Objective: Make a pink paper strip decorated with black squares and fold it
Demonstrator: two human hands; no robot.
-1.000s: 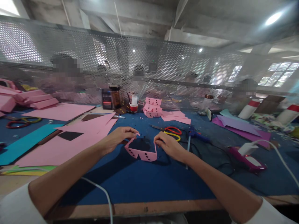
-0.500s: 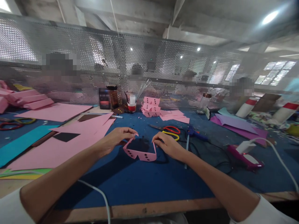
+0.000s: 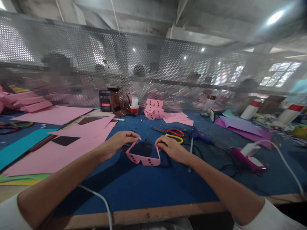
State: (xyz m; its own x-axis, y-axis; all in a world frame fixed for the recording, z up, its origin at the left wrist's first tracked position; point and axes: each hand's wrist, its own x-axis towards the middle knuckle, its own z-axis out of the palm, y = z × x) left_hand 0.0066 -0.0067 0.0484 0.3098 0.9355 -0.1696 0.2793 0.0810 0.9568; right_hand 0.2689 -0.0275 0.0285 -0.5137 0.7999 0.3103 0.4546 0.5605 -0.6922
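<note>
A pink paper piece shaped like glasses, with black diamond marks and a notch in its lower edge, is held just above the blue table. My left hand pinches the end of its left side strip between thumb and fingers. The end of the right strip is pinched by my right hand. Behind them stands a stack of similar pink pieces. Scissors with red and yellow handles and a blue glue gun lie just beyond my right hand.
Pink sheets and a teal strip lie at the left. A magenta power strip with a white cable is at the right, near purple sheets. A perforated metal screen runs behind; people are beyond it.
The camera view has shifted slightly. Both hands keep their pinch on the pink paper glasses, which have hardly moved.
</note>
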